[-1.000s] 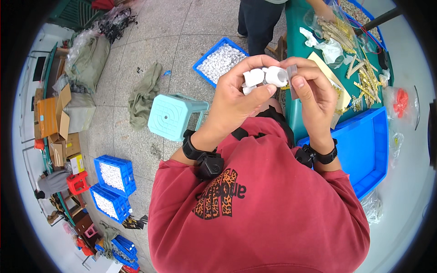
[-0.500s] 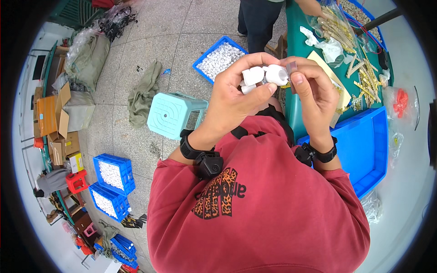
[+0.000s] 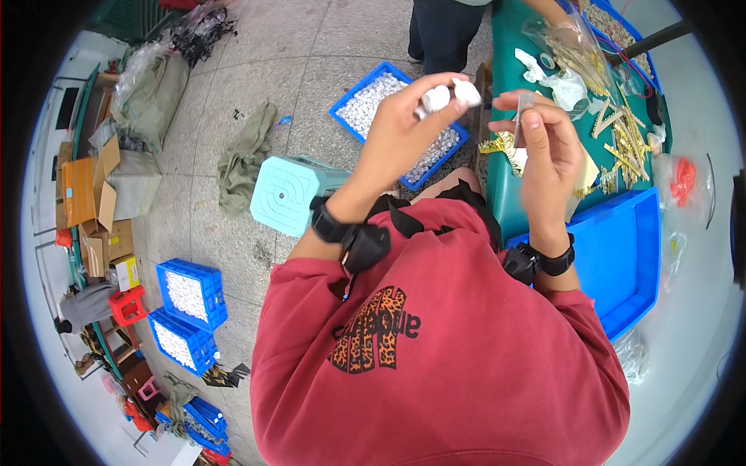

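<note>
Crates come first from where I sit watching: a blue plastic tray [image 3: 365,93] lies on the stone floor beyond the raised hands, filled with small white pieces, and two more blue crates [image 3: 186,311] of the same white pieces sit at the near left. An empty blue bin [image 3: 622,264] rests at the right, just beside the green table [image 3: 505,179], where loose brass-coloured strips [image 3: 622,136] and clear plastic bags [image 3: 563,85] lie scattered. My left hand [image 3: 400,136] is closed around a white plastic fitting [image 3: 451,95], rounded and smooth, pinched at the fingertips above the tray. My right hand [image 3: 548,151] grips a thin grey metal strip [image 3: 522,116] upright between thumb and forefinger, a little apart from the fitting. A turquoise plastic stool [image 3: 287,194], moulded with concentric rings, stands on the floor left of my left forearm.
</note>
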{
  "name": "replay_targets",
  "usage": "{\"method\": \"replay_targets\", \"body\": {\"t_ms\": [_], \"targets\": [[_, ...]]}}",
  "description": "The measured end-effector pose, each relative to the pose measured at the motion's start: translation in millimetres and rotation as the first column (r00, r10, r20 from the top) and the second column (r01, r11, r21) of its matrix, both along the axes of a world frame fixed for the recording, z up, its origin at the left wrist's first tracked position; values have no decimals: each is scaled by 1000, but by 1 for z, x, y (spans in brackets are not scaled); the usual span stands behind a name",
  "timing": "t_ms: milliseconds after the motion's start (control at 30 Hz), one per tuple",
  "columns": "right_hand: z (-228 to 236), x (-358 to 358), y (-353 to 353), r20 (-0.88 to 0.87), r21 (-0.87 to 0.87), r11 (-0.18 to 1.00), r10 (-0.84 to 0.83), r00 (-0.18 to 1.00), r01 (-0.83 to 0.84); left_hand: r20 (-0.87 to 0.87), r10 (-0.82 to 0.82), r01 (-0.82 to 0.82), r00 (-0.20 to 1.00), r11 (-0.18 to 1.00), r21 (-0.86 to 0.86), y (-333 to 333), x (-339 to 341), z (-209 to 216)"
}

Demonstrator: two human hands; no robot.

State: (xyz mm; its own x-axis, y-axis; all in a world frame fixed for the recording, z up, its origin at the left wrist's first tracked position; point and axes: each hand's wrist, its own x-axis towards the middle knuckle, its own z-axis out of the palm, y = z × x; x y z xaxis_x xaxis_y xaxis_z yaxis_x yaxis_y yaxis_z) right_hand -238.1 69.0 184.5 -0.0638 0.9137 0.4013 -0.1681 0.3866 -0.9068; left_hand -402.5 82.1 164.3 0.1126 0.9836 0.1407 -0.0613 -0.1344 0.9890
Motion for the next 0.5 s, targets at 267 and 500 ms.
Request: {"method": "replay_targets", "body": {"t_ms": [267,500], "targets": [[-10,4,4,114,-92,992,-78,990,89,-77,2,-12,997,992,-128,69,-4,-94],[-25,-2,7,137,-247,968,-12,991,46,511,-202,431,835,818,-381,28,7,-21]]}}
